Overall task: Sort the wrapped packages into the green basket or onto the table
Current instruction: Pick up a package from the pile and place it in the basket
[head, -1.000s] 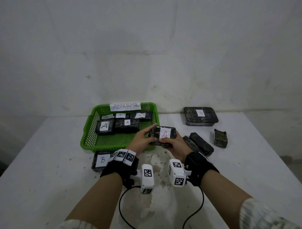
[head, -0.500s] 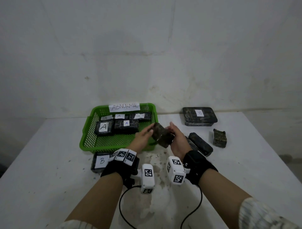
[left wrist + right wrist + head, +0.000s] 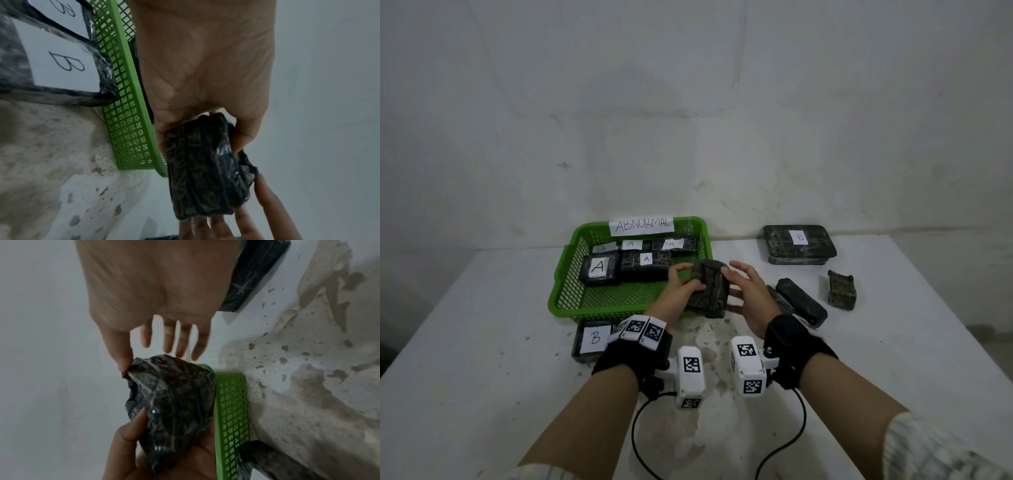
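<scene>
head: left hand grips dark wrapped package above green basket near corner; right hand released beside it, thumb touching; B-labelled package on bench | left wrist: B-labelled packages against basket wall | right wrist: fingers spread, loose.

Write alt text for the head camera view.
The left hand grips a dark package by the green basket of A-labelled packages; the right hand, fingers spread, touches it. More packages lie on the white table.
</scene>
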